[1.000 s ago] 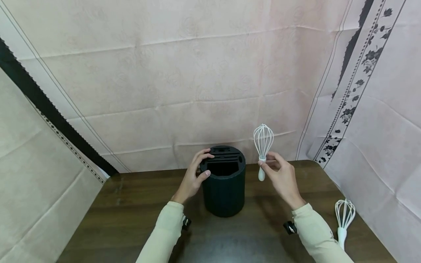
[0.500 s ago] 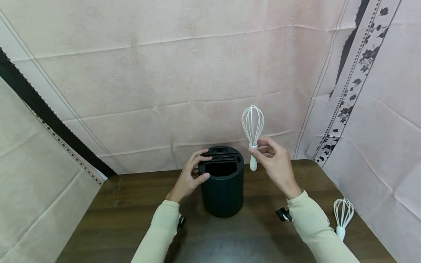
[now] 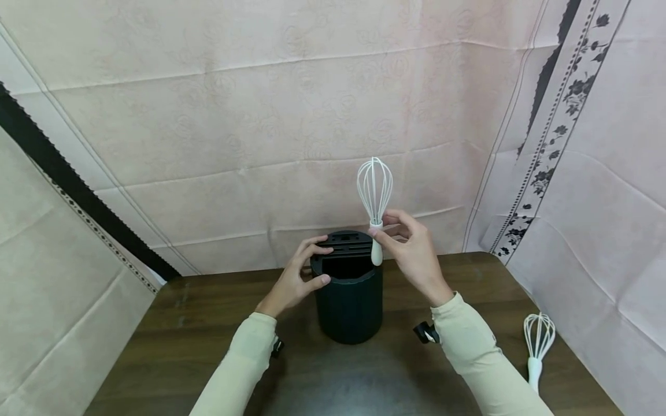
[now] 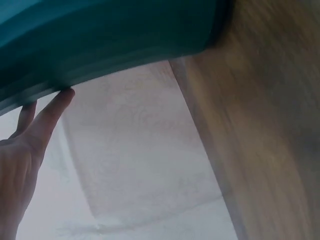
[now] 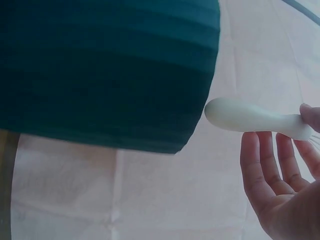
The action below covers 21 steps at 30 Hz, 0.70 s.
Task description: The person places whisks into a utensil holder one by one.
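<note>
A dark green round utensil holder (image 3: 350, 309) stands on the wooden table, its black top cut with slots and one large rectangular opening. My left hand (image 3: 291, 283) holds its left side, thumb at the near rim and fingertips over the top; fingertips meet its wall in the left wrist view. My right hand (image 3: 413, 248) pinches a small white whisk (image 3: 376, 193) near the top of its handle, wires up and handle down. In the head view the handle overlaps the holder's right rim. The right wrist view shows the handle end (image 5: 225, 114) close beside the green wall (image 5: 110, 75).
A second white whisk (image 3: 536, 352) lies at the table's right side, near my right sleeve. The brown table (image 3: 208, 329) ends against hanging pale cloth (image 3: 291, 144) at the back and sides.
My right hand has raised the whisk and carried it left, from beside the holder to its right rim. The left hand keeps its hold, and the holder stays put.
</note>
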Motion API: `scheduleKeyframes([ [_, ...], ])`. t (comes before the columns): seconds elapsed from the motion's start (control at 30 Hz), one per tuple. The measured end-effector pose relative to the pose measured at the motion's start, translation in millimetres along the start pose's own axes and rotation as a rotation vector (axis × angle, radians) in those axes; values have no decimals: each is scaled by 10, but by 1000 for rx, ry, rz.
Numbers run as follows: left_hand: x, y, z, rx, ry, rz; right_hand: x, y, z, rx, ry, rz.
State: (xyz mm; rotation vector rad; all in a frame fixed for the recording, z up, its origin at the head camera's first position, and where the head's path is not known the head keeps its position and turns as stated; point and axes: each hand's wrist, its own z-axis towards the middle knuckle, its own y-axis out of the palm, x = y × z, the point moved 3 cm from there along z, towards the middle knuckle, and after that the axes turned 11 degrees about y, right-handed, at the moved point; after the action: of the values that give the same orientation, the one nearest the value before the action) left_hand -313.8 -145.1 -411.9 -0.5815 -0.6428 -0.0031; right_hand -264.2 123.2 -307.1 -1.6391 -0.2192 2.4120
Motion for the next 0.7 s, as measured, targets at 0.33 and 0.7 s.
scheduleKeyframes([
  [0.33,139,23,27,6,-113,26,-74,217,54,-75,-21,42],
  [0.7,140,73,48,26,-120,31,-79,393,70,-134,-31,67],
])
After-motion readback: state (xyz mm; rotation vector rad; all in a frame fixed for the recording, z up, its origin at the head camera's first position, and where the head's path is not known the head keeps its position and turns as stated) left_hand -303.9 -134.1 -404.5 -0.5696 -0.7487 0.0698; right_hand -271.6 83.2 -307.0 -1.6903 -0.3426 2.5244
